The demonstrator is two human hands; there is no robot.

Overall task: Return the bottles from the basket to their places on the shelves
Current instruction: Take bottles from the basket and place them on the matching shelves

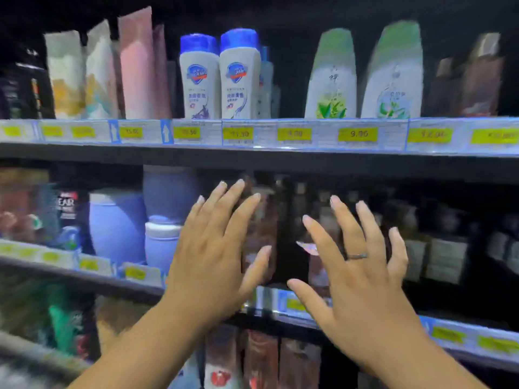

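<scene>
Two hands face the brown bottles [262,226] on the middle shelf [269,300], left hand [213,256] at their nine o'clock, right hand [362,279] at three, fingers [231,203] spread apart, gripping nothing. A careless push could topple the crowded row.

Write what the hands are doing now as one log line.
left hand: open, fingers spread | right hand: open, ring on finger | where: in front of brown bottles on middle shelf
</scene>
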